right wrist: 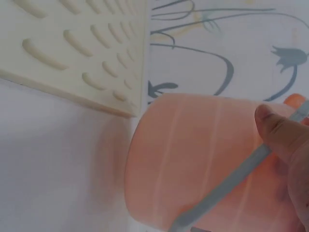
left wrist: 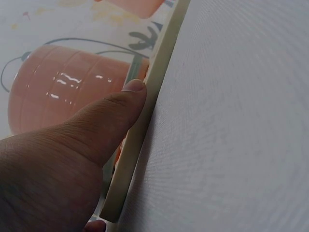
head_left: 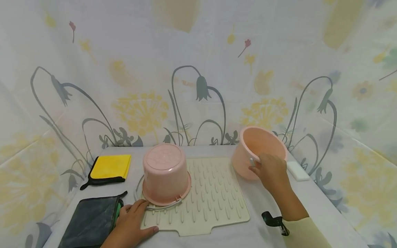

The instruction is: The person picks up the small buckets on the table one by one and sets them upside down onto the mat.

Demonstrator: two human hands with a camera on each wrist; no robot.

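My right hand [head_left: 273, 172] grips the rim of a pink bucket [right wrist: 193, 159], thumb outside and fingers over the edge. This bucket tilts its opening toward me, beside the right edge of a cream draining mat [head_left: 214, 193] with raised ridges. Its grey handle [right wrist: 227, 183] hangs across its side. A second pink bucket [head_left: 165, 172] stands upside down on the left part of the mat, its grey handle lying round the rim. My left hand [head_left: 130, 220] rests at the mat's front left corner, thumb [left wrist: 116, 113] along the front edge, fingers spread near the upturned bucket's handle.
A yellow pot holder [head_left: 111, 166] with black trim lies at the back left. In front of it is a dark pot holder [head_left: 90, 220] with a green edge, close to my left hand. A white block [head_left: 298, 171] sits at the right. Patterned cloth hangs behind the table.
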